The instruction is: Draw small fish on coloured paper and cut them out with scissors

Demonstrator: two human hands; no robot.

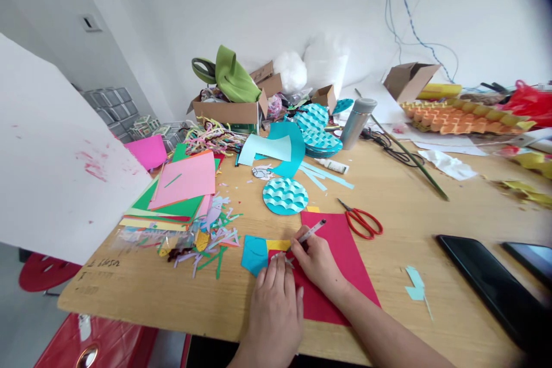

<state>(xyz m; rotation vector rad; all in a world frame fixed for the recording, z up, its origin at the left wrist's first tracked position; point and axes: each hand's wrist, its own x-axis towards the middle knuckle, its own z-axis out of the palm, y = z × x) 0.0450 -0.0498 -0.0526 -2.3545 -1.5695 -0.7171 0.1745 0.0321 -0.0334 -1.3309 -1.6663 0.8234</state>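
Observation:
My right hand [318,260] is closed round a pen [312,231], its tip down near the upper left of a red sheet of paper [340,264]. Flat beside it lies my left hand [276,305], fingers stretched out over the sheet's left part. A small pale cutout [288,261] shows partly at the left fingertips; the hands hide the rest. Left of the fingers is a blue paper piece [255,254], with a yellow strip [278,245] beside it. Red-handled scissors [361,222] lie right of the red sheet's top. Above sits a round turquoise piece with wavy paper strips [285,196].
Stacked coloured paper [183,184] and paper scraps [215,247] cover the table's left side. Behind stand a metal flask [357,121], a glue bottle [332,165] and a cardboard box [228,110]. A black phone [478,282] and egg trays [466,115] are on the right.

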